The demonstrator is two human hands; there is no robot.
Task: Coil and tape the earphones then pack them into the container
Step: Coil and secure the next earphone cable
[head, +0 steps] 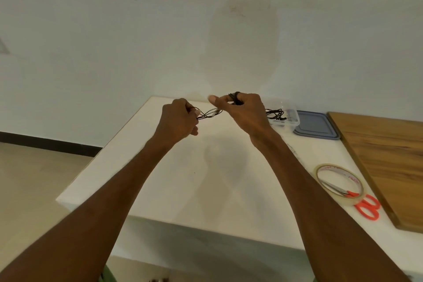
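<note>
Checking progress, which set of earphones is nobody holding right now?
The dark set lying in the clear container, behind the right hand. The other set is gripped by the left hand and looped round a right finger.

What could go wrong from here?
1. Both the left hand and right hand grip the earphone cable; letting go to reach the tape roll may let the loops wound on the right finger unwind.
2. The scissors lie with blades inside the roll; lifting it could drag them.
</note>
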